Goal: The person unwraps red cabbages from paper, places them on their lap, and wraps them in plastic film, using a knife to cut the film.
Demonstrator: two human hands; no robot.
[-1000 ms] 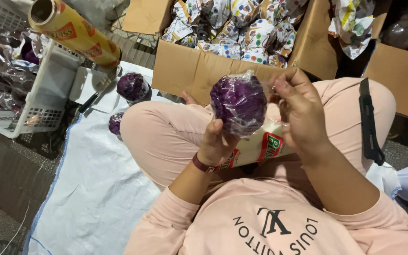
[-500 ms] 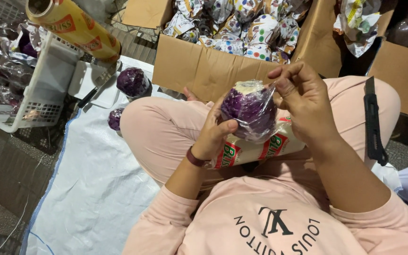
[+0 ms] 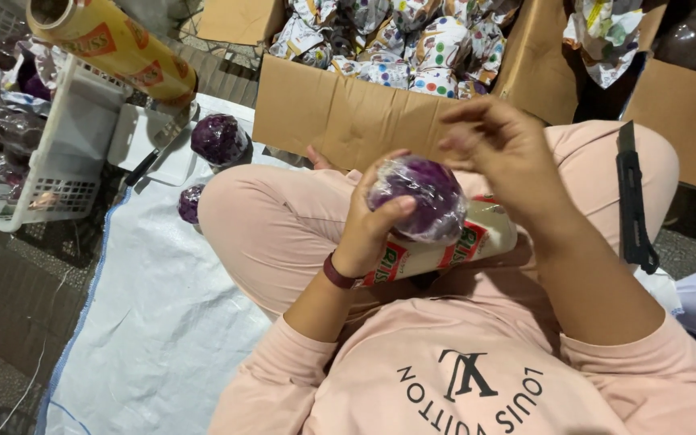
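Person is sitting cross-legged on a white woven sheet (image 3: 138,322) spread over dark ground. Left hand (image 3: 372,221) is gripping a film-wrapped purple cabbage (image 3: 420,197) at frame centre, above a cling-film roll (image 3: 445,246) lying in the lap. Right hand (image 3: 501,149), fingers pinched together, is hovering at 1 o'clock of the cabbage; what it is pinching cannot be told. Cardboard box (image 3: 340,109) is standing at 12 o'clock, white basket (image 3: 58,153) at 10 o'clock.
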